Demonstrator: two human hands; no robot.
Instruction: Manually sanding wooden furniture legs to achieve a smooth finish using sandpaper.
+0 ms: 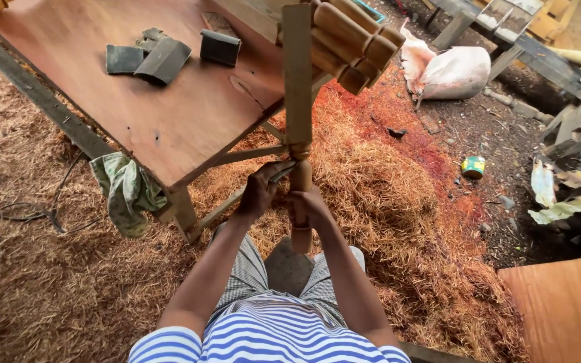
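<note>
From the head view, both hands are wrapped around a turned wooden leg (298, 101) that leans up against the counter (169, 121) edge. The left hand (261, 190) has a tight grip just under the leg's ring, pressing a small dark strip of something against it, can't tell what. The right hand (307, 205) grips the round lower part right beside it. Above the grips sits a stack of similar turned legs (354, 40); up and left, sandpaper pieces (149, 57). Wood shavings (384, 195) everywhere underneath.
</note>
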